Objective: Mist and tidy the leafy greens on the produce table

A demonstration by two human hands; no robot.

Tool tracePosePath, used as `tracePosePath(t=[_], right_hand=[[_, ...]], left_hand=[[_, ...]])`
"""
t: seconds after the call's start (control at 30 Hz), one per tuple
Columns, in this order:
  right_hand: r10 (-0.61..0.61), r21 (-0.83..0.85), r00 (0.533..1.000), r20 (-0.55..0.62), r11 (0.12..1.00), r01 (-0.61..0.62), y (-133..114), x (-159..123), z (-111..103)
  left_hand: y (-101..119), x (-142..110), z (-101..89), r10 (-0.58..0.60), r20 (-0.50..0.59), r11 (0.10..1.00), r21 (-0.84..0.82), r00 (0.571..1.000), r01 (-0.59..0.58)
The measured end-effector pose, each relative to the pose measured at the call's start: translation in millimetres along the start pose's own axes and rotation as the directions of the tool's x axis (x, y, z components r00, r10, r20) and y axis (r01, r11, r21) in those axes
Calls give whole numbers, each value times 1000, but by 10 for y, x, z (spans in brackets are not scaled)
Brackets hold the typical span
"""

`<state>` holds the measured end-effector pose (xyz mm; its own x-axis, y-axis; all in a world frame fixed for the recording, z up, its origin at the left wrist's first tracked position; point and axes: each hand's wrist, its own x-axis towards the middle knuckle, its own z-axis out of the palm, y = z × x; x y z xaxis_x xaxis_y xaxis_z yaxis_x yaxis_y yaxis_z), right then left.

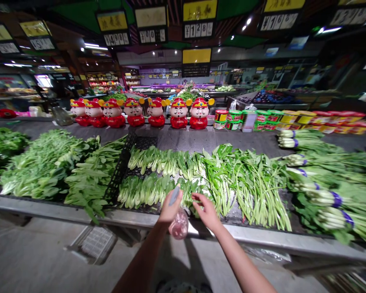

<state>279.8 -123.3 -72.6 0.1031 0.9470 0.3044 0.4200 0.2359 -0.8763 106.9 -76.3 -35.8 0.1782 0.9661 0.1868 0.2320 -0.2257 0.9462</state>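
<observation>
My left hand [168, 208] is closed around the neck of a spray bottle with a grey head and a clear pinkish body [179, 226], held over the front edge of the vegetable stand. My right hand [206, 211] hovers just right of it, fingers apart and nothing in them. Beyond both hands lie two rows of small bok choy [143, 190], the right fingers nearest to the front row. Leafy greens with long stems [253, 187] are spread to the right of the bok choy.
A metal rail [247, 236] edges the stand. Left are heaps of greens [49, 158]; right, bundles with purple bands [335, 199]. Red figurines [179, 114] and stacked tubs [264, 118] line the back ledge. A grey plastic crate [94, 244] sits on the floor. Price signs [198, 29] hang overhead.
</observation>
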Motion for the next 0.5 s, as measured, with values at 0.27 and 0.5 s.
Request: tracePosePath(t=[0.27, 0.5], right_hand=[[-74, -106, 994, 85, 991, 83, -292, 32, 157], [-12, 155, 999, -51, 988, 20, -230, 127, 242]], left_hand=[[183, 119, 201, -26, 106, 949, -309, 994, 58], [109, 134, 261, -32, 361, 876, -439, 932, 200]])
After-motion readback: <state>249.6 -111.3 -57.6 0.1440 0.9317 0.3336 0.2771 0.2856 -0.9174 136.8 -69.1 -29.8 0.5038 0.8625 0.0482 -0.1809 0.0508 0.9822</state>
